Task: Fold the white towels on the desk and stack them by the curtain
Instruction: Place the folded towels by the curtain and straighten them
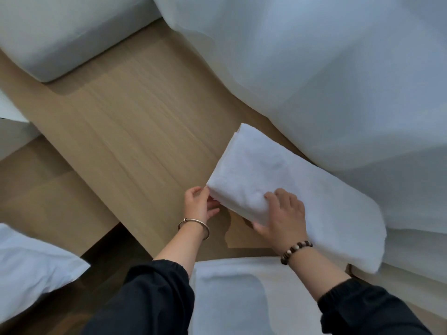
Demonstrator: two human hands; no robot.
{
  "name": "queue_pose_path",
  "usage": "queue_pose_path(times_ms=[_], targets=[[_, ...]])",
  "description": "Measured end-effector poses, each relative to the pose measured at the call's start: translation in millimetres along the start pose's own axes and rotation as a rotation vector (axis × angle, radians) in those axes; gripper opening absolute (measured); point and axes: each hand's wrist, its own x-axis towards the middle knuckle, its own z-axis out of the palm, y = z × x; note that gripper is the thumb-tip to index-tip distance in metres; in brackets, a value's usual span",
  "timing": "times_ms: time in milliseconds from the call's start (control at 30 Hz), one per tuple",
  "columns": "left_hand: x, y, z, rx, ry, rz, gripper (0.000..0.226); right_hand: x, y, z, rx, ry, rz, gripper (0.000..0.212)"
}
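A folded white towel [285, 187] lies slantwise on the wooden desk [135, 131], its far side against the sheer white curtain [326, 76]. My left hand [199, 204] pinches the towel's near left corner. My right hand [281, 220] grips the towel's near edge, fingers on top and thumb underneath, lifting that edge a little off the desk. Another white towel [232, 293] lies flat at the desk's near edge, below my forearms.
A white cushion [60, 35] sits at the far left of the desk. White bedding [31, 267] shows at the lower left, beside a dark floor gap [108, 257]. More white cloth [416, 255] lies right of the towel under the curtain.
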Motion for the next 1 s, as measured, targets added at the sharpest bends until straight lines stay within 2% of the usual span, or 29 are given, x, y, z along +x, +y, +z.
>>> queue_pose_path(times_ms=[100,167,233,400,533,700,867,1000], targets=[[-12,-14,10,-0.115,-0.066,-0.05,0.026,-5,12,8,-0.066,-0.02,0.076,0.073],[-14,-23,16,-0.059,-0.121,-0.05,0.018,-3,20,9,-0.058,-0.017,0.109,0.074],[-12,-27,22,-0.014,-0.11,-0.044,0.009,0,25,7,-0.034,0.042,0.079,0.068],[-2,-30,31,0.105,-0.052,0.009,0.012,4,33,-11,0.043,0.211,-0.041,0.041],[1,-31,34,0.109,-0.032,0.041,0.016,9,33,-31,0.047,0.257,-0.076,0.036],[4,-34,32,0.125,-0.035,0.013,0.01,1,21,-39,0.023,0.269,-0.058,0.039],[2,-34,29,0.04,-0.082,-0.004,0.018,-9,7,-9,-0.022,0.111,-0.013,0.059],[0,-33,23,-0.024,-0.165,-0.034,0.017,-6,12,6,0.004,0.098,0.027,0.066]])
